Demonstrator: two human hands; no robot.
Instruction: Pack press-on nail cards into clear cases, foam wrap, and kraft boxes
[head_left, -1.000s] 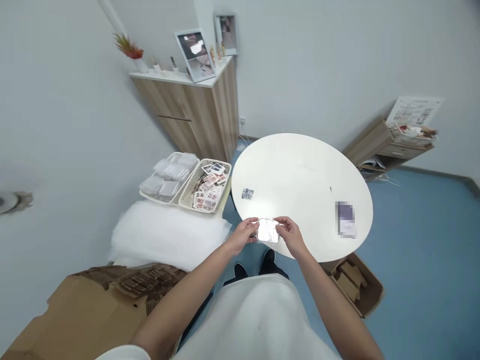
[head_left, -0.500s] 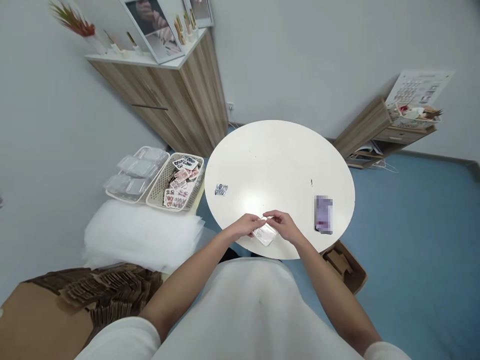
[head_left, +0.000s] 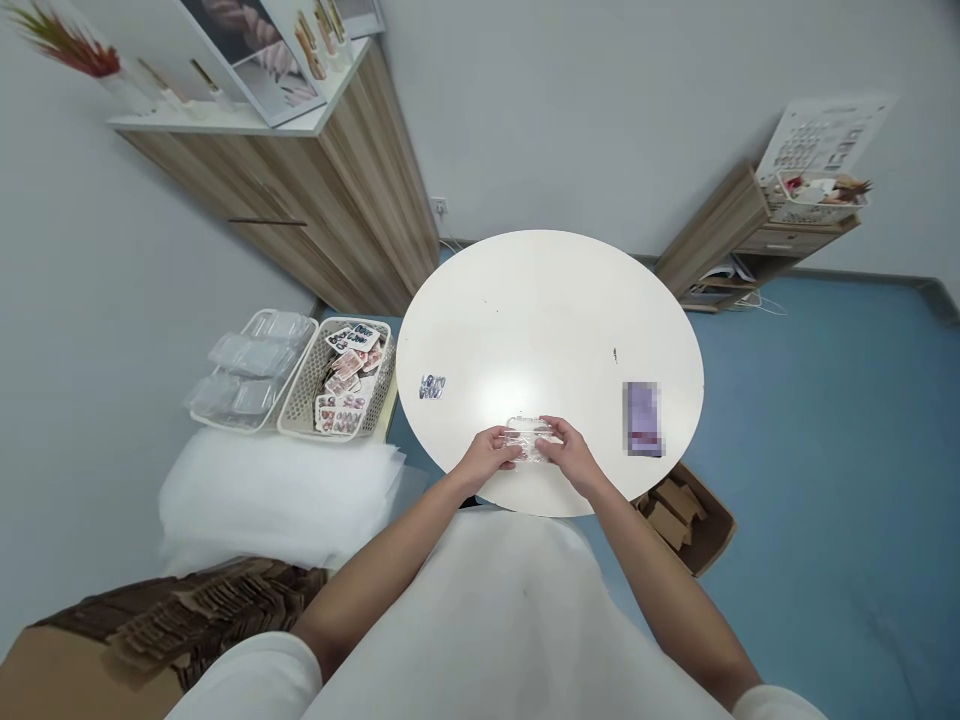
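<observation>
Over the near part of the white oval table (head_left: 555, 300), a clear plastic case (head_left: 528, 440) is held between both hands. My left hand (head_left: 487, 457) grips its left side, and my right hand (head_left: 570, 455) grips its right side, thumbs on the near face. Glare hides what the case contains, if anything. Left of the hands on the tabletop lies a small set of dark, shiny press-on nails (head_left: 432, 387). A blurred-out purple item (head_left: 643, 418) lies to the right.
At the left stand a basket of printed nail cards (head_left: 341, 415) and a basket of clear plastic cases (head_left: 255, 355). Nearer are white foam sheets (head_left: 270, 490) and folded brown cardboard (head_left: 202, 620). A cardboard box (head_left: 690, 520) sits on the floor by the table's right edge.
The clear case has turned from tilted to level, facing me squarely. My right hand has shifted from its top corner to its right side. The camera view has swung slightly.
</observation>
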